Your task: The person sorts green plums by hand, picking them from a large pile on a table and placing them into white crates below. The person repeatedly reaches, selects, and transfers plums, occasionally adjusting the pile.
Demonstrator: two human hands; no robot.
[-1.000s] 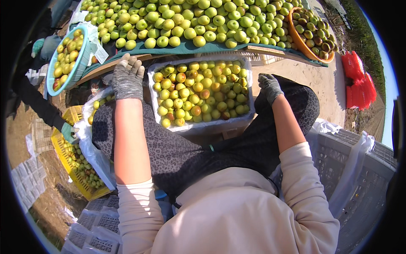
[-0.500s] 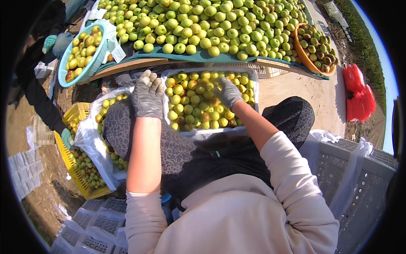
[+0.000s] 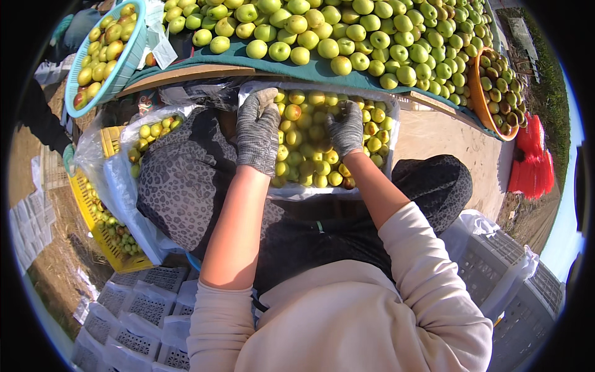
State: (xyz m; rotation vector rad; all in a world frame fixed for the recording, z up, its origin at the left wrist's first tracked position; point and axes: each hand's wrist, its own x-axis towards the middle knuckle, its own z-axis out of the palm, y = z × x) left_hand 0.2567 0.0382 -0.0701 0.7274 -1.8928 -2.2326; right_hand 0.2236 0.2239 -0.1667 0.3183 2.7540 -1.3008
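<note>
Head view, gloved hands (image 3: 257, 133) spread on fruit (image 3: 310, 149)

My left hand (image 3: 257, 131) covers the fruit beneath it, and my right hand (image 3: 347, 129) buries its fingertips among them. My arm hides the plastic-lined crate's (image 3: 322, 193) near rim. The orange basket (image 3: 480, 99) and blue basket (image 3: 127, 59) blur toward the rim.

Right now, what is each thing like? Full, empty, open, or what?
Clear plastic-lined crate on the lap: open, filled with yellow-green fruit.
Left grey knit-gloved hand: resting flat at the crate's left edge.
Right grey knit-gloved hand: pressed onto the fruit.
Round turquoise plastic basket: full.
Orange bowl: full.
Yellow slatted crate: bag-lined, holding fruit.
</note>
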